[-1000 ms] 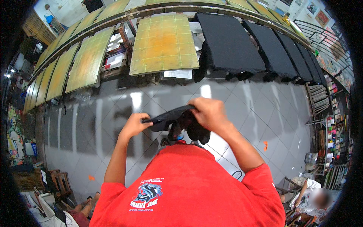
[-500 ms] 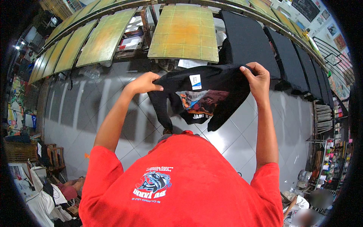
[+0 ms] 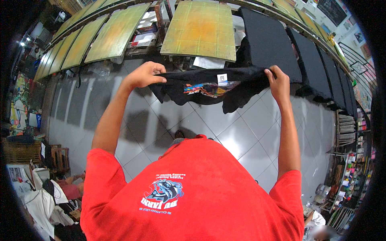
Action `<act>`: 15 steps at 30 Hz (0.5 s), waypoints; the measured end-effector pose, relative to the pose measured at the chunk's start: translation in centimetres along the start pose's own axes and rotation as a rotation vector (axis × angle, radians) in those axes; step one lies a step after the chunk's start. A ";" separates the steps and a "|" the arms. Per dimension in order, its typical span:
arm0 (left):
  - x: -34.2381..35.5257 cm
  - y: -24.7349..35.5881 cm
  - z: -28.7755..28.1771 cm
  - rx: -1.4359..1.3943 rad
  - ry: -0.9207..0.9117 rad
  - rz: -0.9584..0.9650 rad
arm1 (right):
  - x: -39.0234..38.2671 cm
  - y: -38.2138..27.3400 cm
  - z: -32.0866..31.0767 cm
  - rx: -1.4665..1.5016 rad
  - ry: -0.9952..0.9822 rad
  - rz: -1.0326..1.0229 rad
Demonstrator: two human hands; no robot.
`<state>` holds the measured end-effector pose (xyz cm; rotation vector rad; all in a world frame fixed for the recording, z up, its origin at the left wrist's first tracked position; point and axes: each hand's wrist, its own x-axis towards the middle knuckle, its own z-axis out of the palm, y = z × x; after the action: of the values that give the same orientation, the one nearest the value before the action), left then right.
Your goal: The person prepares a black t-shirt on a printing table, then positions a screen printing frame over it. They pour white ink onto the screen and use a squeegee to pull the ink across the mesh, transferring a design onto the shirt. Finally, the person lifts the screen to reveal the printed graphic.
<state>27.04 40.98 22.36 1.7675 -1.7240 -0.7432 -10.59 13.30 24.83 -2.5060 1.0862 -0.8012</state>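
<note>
A black T-shirt (image 3: 173, 85) hangs stretched sideways between my two hands, over the tiled floor and just before the near ends of the flat boards. My left hand (image 3: 145, 75) pinches its left end, and my right hand (image 3: 278, 82) grips the right end between thumb and fingers. A white label (image 3: 222, 79) sits on the upper middle of the cloth. Below it, a colourful print (image 3: 201, 89) shows partly, with folds hiding the rest. Beyond the shirt lies a yellow-green board (image 3: 199, 30); to its right, black cloth (image 3: 267, 42) covers another board.
More yellowish boards (image 3: 116, 34) line the left, and further black-covered boards (image 3: 307, 56) run to the right. At the right edge stands a rack of small bottles (image 3: 350, 182). A wooden crate (image 3: 60, 159) is at the left. Another person (image 3: 317, 220) is at the lower right.
Both hands still hold the T-shirt. Its hanging lower part has swung up and away from me, and the print is more folded. My left hand has moved slightly left and farther away.
</note>
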 end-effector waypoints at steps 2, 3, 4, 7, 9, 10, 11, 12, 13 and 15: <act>-1.8 2.7 -1.1 0.017 0.207 -0.064 | -2.1 0.0 -1.3 0.085 0.002 -0.128; -3.4 4.1 -1.8 0.040 0.274 -0.020 | -3.8 -0.1 -2.1 0.164 0.038 -0.260; -5.9 6.4 -2.2 -0.001 0.259 -0.040 | -5.7 -1.0 -4.2 0.226 0.017 -0.292; -17.0 15.3 0.3 1.439 -0.038 -0.258 | -14.0 -4.1 -13.7 0.350 -0.027 -0.522; -19.3 18.0 -1.7 0.541 -0.222 -0.011 | -15.8 -6.6 -17.3 0.501 -0.190 -0.750; -19.0 19.0 -2.4 0.138 -0.347 0.101 | -16.0 -6.9 -17.7 0.580 -0.323 -0.820; -17.9 19.7 -2.7 0.039 -0.439 0.184 | -16.6 -7.3 -17.6 0.622 -0.431 -0.852; -17.6 20.5 -2.9 -0.013 -0.490 0.254 | -16.4 -8.3 -17.5 0.659 -0.551 -0.896; -16.8 21.4 -3.0 -0.044 -0.532 0.318 | -16.5 -9.0 -17.3 0.688 -0.623 -0.917; -15.8 22.3 -2.5 -0.165 -0.579 0.420 | -16.6 -10.3 -16.9 0.737 -0.737 -0.935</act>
<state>13.07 56.35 40.34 1.0749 -2.2256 -1.2374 -23.98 31.73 36.98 -2.1916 -0.5786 -0.2730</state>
